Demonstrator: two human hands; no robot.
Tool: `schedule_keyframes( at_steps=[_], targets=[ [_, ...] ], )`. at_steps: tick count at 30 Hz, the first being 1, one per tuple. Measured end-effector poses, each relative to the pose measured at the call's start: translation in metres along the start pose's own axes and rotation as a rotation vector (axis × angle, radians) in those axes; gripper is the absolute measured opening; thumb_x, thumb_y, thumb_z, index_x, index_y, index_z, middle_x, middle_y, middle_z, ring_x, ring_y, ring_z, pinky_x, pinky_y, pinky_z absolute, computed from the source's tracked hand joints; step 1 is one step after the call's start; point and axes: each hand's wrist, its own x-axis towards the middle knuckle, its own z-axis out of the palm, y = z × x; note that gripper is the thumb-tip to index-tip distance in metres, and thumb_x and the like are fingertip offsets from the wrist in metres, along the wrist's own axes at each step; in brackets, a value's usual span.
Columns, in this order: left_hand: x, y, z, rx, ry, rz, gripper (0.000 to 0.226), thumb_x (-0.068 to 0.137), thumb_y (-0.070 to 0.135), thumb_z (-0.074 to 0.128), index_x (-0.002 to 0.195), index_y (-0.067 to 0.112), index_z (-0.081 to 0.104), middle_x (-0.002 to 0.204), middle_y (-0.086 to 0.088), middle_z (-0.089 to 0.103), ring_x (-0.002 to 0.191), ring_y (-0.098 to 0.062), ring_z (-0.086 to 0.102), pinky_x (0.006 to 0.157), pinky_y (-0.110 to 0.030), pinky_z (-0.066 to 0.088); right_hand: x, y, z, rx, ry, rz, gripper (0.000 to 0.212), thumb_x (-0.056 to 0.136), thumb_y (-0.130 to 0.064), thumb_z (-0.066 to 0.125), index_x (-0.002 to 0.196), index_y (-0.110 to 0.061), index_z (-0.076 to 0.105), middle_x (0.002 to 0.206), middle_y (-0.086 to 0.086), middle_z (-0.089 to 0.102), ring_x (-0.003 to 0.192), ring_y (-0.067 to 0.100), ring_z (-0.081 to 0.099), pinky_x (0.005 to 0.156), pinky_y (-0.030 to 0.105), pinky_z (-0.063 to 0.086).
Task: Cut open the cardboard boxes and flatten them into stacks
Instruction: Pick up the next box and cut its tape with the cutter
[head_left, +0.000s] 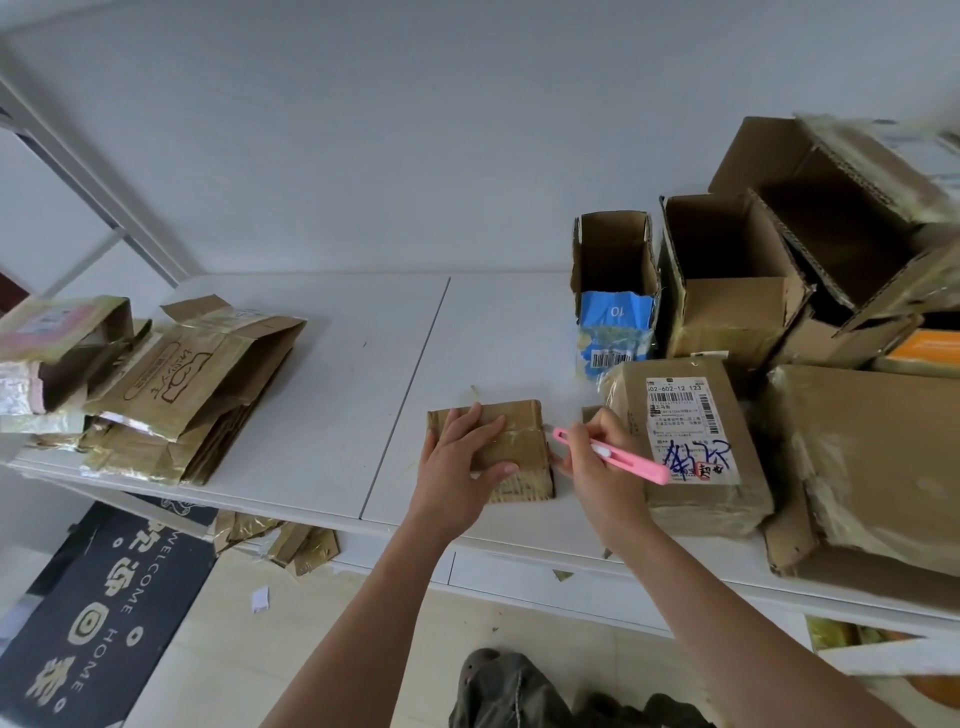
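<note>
Centre of the frame, a small taped cardboard box (511, 447) lies flat on the white table (322, 395), and the left hand (462, 462) presses down on its top, fingers straight and slightly spread, thumb stretched along the near edge. Just right of it, the right hand (592, 457) grips a pink utility knife (610, 455), fingers curled round the handle, the tip pointing at the box's right edge; whether the blade touches the cardboard, I cannot tell.

Crowding in on the right, a sealed parcel with a shipping label (691, 441) scrawled in blue ink sits right behind the knife hand, close against it. Further right, a large taped box (872, 457) fills the frame's edge. Behind them, in the upper right, stand a blue-printed carton (615, 312) with its top open, an open brown box (727, 280) beside it, and a bigger open box (841, 218) tilted above that.

Over at the left edge, a stack of flattened boxes (192, 395) spreads across the table, with a crumpled pink-labelled box (57, 348) leaning beside it. Lower left, cardboard scraps (291, 545) lie on the floor beneath the table, near a dark welcome mat (104, 618).
</note>
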Motion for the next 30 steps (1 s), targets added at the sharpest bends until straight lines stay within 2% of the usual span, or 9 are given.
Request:
schedule_keyframes(
  at_steps=[5, 9, 15, 18, 22, 24, 26, 28, 30],
  targets=[
    [-0.002, -0.001, 0.0, 0.013, -0.009, 0.004, 0.06, 0.088, 0.042, 0.067, 0.143, 0.033, 0.045, 0.159, 0.009, 0.024, 0.151, -0.016, 0.007, 0.123, -0.041, 0.004, -0.004, 0.0, -0.002, 0.064, 0.013, 0.037, 0.023, 0.098, -0.009, 0.056, 0.08, 0.002, 0.045, 0.066, -0.002, 0.062, 0.077, 0.011, 0.071, 0.071, 0.053, 0.06],
    [-0.002, 0.0, -0.001, 0.013, -0.01, 0.008, 0.061, 0.088, 0.042, 0.067, 0.144, 0.032, 0.045, 0.159, 0.009, 0.023, 0.151, -0.015, 0.006, 0.123, -0.039, 0.002, -0.014, -0.002, -0.006, 0.067, -0.008, 0.012, 0.026, 0.098, -0.004, 0.053, 0.074, -0.002, 0.043, 0.061, -0.007, 0.061, 0.081, 0.013, 0.071, 0.07, 0.039, 0.062],
    [-0.003, 0.006, -0.007, 0.028, -0.046, -0.014, 0.061, 0.088, 0.045, 0.067, 0.144, 0.034, 0.044, 0.16, 0.009, 0.023, 0.15, -0.013, 0.009, 0.123, -0.039, 0.006, -0.013, -0.005, -0.014, -0.056, -0.052, -0.013, 0.025, 0.096, -0.008, 0.055, 0.074, -0.005, 0.044, 0.068, -0.007, 0.069, 0.08, 0.034, 0.07, 0.07, 0.063, 0.054],
    [0.003, 0.015, -0.019, 0.093, -0.053, -0.074, 0.054, 0.09, 0.05, 0.061, 0.141, 0.037, 0.048, 0.16, 0.01, 0.022, 0.148, -0.011, 0.016, 0.12, -0.036, 0.013, -0.009, -0.015, -0.016, -0.043, 0.029, -0.057, 0.021, 0.096, -0.012, 0.056, 0.077, -0.009, 0.05, 0.074, 0.005, 0.069, 0.081, 0.028, 0.071, 0.069, 0.056, 0.058],
    [0.01, 0.018, -0.03, 0.209, -0.079, -0.116, 0.059, 0.09, 0.054, 0.058, 0.143, 0.034, 0.04, 0.156, 0.0, 0.026, 0.147, -0.023, 0.016, 0.122, -0.04, 0.007, -0.004, -0.022, -0.01, 0.074, 0.068, 0.027, 0.016, 0.1, -0.016, 0.053, 0.088, -0.006, 0.049, 0.076, 0.002, 0.062, 0.088, 0.013, 0.072, 0.07, 0.034, 0.062],
    [0.011, 0.018, -0.034, 0.274, -0.007, -0.201, 0.066, 0.086, 0.059, 0.06, 0.141, 0.029, 0.039, 0.138, -0.002, 0.039, 0.131, -0.026, 0.04, 0.114, -0.04, 0.028, -0.002, -0.023, -0.005, 0.084, 0.083, 0.051, 0.017, 0.1, -0.017, 0.053, 0.089, -0.005, 0.048, 0.075, 0.003, 0.062, 0.08, 0.013, 0.073, 0.067, 0.029, 0.061],
    [0.01, 0.019, -0.037, 0.329, 0.126, -0.351, 0.066, 0.087, 0.059, 0.059, 0.138, 0.024, 0.036, 0.128, -0.008, 0.043, 0.118, -0.031, 0.051, 0.093, -0.041, 0.043, -0.001, -0.024, 0.001, 0.124, 0.098, 0.057, 0.019, 0.1, -0.017, 0.052, 0.087, -0.006, 0.046, 0.077, 0.007, 0.06, 0.077, 0.013, 0.071, 0.064, 0.023, 0.059],
    [0.007, 0.015, -0.04, 0.229, 0.197, -0.486, 0.06, 0.092, 0.047, 0.056, 0.141, 0.024, 0.029, 0.128, -0.013, 0.041, 0.108, -0.039, 0.056, 0.078, -0.04, 0.043, -0.002, -0.024, 0.007, 0.172, 0.093, 0.058, 0.019, 0.1, -0.014, 0.052, 0.084, -0.006, 0.045, 0.076, 0.006, 0.057, 0.071, 0.007, 0.068, 0.063, 0.022, 0.058],
    [0.007, 0.009, -0.042, 0.056, 0.212, -0.576, 0.058, 0.094, 0.031, 0.051, 0.145, 0.028, 0.024, 0.13, -0.017, 0.035, 0.101, -0.042, 0.056, 0.079, -0.039, 0.042, -0.005, -0.022, 0.012, 0.188, 0.072, 0.064, 0.018, 0.099, -0.011, 0.053, 0.083, -0.006, 0.046, 0.071, 0.004, 0.057, 0.065, 0.003, 0.066, 0.065, 0.028, 0.061]
  ],
)
